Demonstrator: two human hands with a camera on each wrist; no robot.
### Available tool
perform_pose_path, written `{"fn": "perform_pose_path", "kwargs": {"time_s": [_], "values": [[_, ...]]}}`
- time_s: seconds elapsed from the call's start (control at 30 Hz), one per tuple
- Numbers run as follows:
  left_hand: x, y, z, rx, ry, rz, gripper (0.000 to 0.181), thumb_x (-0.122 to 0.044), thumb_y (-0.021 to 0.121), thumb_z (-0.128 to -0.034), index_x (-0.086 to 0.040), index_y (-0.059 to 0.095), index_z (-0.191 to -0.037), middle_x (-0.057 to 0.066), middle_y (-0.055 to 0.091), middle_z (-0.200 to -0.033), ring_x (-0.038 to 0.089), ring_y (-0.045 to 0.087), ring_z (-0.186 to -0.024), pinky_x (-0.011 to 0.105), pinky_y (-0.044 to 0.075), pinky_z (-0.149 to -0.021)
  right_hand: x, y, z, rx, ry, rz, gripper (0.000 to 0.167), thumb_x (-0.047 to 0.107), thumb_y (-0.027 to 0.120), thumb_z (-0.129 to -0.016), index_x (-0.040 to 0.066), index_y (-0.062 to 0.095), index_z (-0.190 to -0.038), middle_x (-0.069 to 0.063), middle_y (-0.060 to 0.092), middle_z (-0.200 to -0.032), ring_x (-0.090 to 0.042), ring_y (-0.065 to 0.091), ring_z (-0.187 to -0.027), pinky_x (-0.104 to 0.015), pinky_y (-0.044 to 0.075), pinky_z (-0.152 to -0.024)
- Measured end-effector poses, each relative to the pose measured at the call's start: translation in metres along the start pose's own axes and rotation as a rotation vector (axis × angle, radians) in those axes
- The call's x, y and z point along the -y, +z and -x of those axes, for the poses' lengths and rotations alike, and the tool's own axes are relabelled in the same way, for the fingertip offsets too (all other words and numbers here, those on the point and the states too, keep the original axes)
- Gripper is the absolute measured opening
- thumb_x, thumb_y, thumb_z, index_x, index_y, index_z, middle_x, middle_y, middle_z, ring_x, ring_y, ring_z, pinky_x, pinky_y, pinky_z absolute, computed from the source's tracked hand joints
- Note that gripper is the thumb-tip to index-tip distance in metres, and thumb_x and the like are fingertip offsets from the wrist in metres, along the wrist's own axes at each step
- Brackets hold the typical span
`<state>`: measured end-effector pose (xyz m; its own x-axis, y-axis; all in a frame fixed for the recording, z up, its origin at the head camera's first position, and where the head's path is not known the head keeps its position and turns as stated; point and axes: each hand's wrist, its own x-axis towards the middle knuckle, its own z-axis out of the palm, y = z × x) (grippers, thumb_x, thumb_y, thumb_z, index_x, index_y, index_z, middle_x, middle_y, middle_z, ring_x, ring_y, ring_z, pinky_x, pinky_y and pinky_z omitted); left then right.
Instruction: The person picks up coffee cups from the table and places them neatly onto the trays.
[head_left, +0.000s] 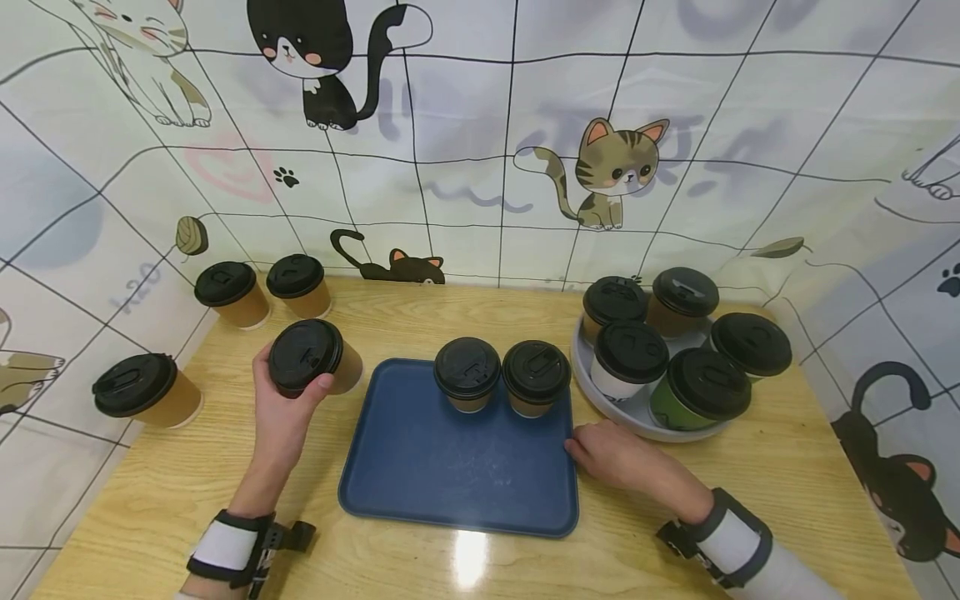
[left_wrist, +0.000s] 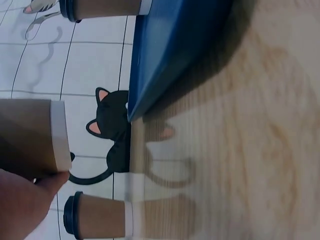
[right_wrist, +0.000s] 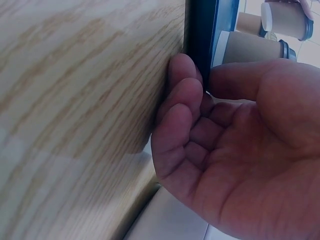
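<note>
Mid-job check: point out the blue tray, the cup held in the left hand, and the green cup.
Blue tray (head_left: pixel 461 475), head view: bare floor, toward the near edge.
Held cup (head_left: pixel 307 354), head view: black lid.
Green cup (head_left: pixel 703 387), head view: black lid.

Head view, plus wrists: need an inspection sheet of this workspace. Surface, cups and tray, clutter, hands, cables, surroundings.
Surface: wood-grain table, glare in front of the tray.
Job's things: blue tray bearing two lidded cups; held cup, brown with black lid, above the table.
Clutter: three brown cups at left; grey plate at right with five lidded cups.
Hands: left hand grips the held cup; right hand pinches the tray's right rim.
Cables: nothing seen.
Surroundings: cat-print backdrop.
</note>
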<state>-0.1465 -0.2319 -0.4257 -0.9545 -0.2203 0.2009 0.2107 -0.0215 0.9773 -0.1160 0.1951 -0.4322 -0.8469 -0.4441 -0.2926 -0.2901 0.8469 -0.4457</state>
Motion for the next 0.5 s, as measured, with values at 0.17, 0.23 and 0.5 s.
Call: {"fn": "perform_pose_path", "kwargs": {"time_s": [0.17,0.23,0.5], "values": [[0.006,0.008,-0.002,0.151,0.001,-0.025,0.073,0.011,0.067,-0.0895,-0.009,0.034,-0.151,0.005,0.047,-0.143,0.016,0.052,-0.126,0.017,0.048,-0.097,-0.001,0.001,0.0,-0.005,-0.002,0.002,0.037,0.012,0.057,-0.105,0.016,0.052,-0.069,0.005,0.043,-0.06,-0.01,0.042,-0.053,-0.029,0.038,-0.054],[0.009,0.011,-0.004,0.211,-0.01,-0.059,0.073,0.01,0.068,-0.0903,-0.006,0.033,-0.153,0.006,0.047,-0.143,0.014,0.053,-0.125,0.016,0.048,-0.097,-0.001,0.001,0.0,-0.007,0.0,0.003,0.037,0.012,0.057,-0.105,0.016,0.052,-0.069,0.005,0.043,-0.06,-0.01,0.042,-0.053,-0.029,0.038,-0.054],[0.012,0.02,-0.009,0.341,-0.084,-0.244,0.081,-0.006,0.076,-0.092,-0.007,0.03,-0.158,0.013,0.045,-0.148,0.018,0.053,-0.123,0.018,0.053,-0.088,0.0,0.0,0.0,-0.003,-0.005,-0.003,0.037,0.012,0.056,-0.105,0.016,0.052,-0.069,0.005,0.044,-0.06,-0.01,0.042,-0.053,-0.029,0.038,-0.054]]}}
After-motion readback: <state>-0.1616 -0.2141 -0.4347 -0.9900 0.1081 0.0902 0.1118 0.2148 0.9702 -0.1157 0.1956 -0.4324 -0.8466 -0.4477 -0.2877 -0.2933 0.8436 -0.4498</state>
